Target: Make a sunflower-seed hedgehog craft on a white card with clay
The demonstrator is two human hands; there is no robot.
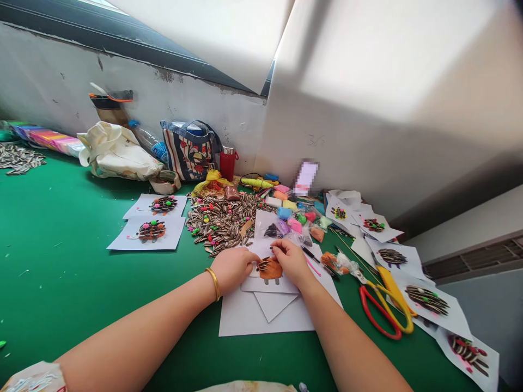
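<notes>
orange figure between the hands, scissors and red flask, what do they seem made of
Orange figure: probably modelling clay, from its matte, soft-looking surface, with what look like sunflower seeds set in it.
Scissors: silvery blades suggest bare metal; the red and yellow handles look smooth, perhaps plastic.
Red flask: body perhaps painted metal, by its smooth red surface; the silvery top looks like metal.
</notes>
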